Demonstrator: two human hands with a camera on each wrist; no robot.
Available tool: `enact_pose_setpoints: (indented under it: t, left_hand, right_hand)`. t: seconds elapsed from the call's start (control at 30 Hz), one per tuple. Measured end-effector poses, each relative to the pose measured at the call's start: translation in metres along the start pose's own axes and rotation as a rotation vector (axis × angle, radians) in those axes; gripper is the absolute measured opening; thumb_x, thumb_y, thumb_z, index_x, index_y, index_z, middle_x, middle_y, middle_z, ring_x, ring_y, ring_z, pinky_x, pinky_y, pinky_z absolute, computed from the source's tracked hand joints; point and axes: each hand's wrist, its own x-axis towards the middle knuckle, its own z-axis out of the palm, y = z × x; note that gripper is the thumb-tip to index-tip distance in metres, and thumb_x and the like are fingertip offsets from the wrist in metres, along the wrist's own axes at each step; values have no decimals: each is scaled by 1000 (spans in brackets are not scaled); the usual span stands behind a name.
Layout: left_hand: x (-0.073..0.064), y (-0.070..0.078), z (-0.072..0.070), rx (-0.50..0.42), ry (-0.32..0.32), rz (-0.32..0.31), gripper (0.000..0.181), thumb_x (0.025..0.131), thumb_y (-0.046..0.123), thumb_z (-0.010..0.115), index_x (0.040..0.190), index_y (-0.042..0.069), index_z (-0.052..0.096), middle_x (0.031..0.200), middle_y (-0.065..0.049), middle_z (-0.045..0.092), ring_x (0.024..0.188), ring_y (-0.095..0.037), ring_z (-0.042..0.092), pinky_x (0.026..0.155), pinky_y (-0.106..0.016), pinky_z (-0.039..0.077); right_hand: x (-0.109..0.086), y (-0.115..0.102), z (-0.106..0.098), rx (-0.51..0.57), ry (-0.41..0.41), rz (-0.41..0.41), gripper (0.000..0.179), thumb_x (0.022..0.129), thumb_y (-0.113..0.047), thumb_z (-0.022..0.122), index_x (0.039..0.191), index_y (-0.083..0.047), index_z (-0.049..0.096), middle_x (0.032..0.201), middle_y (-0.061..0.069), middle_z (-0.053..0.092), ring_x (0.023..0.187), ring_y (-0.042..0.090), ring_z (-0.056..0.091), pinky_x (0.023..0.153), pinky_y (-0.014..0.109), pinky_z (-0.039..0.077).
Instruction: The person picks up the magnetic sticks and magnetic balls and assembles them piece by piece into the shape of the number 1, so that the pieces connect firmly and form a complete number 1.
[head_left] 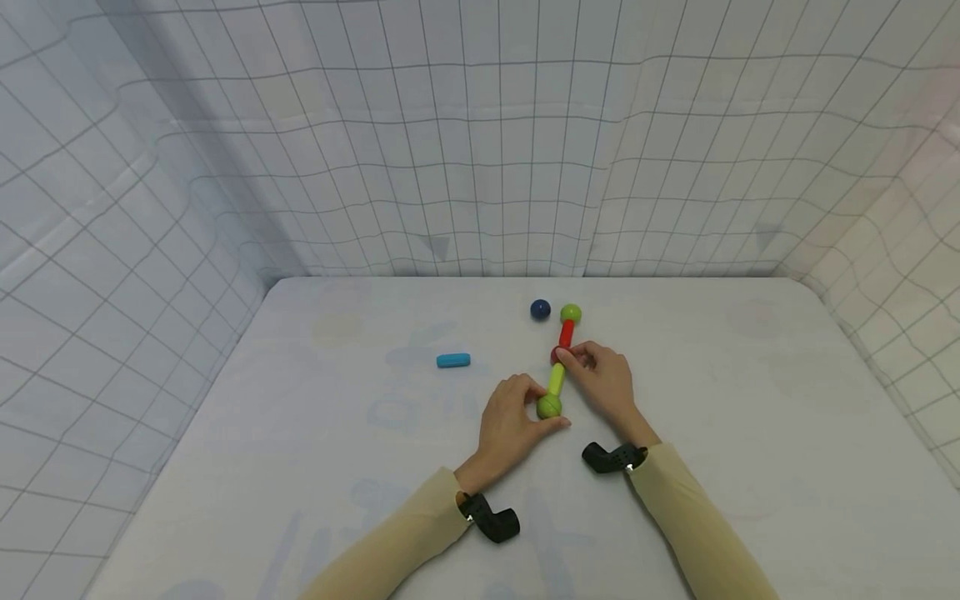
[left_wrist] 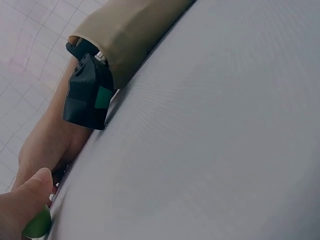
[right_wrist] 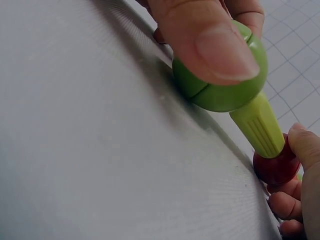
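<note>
My left hand (head_left: 510,423) has its thumb and fingers around a green ball (head_left: 550,406); in the right wrist view its thumb presses over that ball (right_wrist: 220,97). From the ball a yellow-green rod (head_left: 556,379) leads to a dark red ball (right_wrist: 276,167). My right hand (head_left: 606,382) pinches the red ball between thumb and fingers, partly covering it. Beyond it, a red rod (head_left: 566,333) and another green ball (head_left: 571,313) continue the same line. In the left wrist view, only a sliver of a green ball (left_wrist: 38,224) shows below the thumb.
A dark blue ball (head_left: 540,310) lies just left of the far green ball. Farther left rests a blue rod (head_left: 453,360). The white table (head_left: 720,400) is bordered by gridded white curtains (head_left: 525,167) at the back and sides.
</note>
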Motion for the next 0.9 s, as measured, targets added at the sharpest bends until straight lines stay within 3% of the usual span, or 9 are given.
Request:
enact_pose_setpoints:
  t: [0.4, 0.9]
  left_hand:
    - [-3, -1, -3, 0, -55, -23, 37, 79, 42, 76, 102, 18, 60, 92, 7, 57, 80, -9, 44, 68, -25, 37]
    - [-1, 3, -4, -21, -78, -29, 33, 80, 38, 76, 102, 18, 62, 94, 7, 62, 82, -11, 47, 72, -27, 39]
  right_hand:
    - [0, 1, 2, -3, -2, 5, 38, 89, -46, 63, 92, -9, 70, 68, 0, 57, 60, 18, 45, 56, 31, 33]
    - [1, 2, 0, -9, 6, -8, 40, 90, -47, 61, 93, -8, 71, 67, -1, 56, 59, 17, 44, 55, 31, 32]
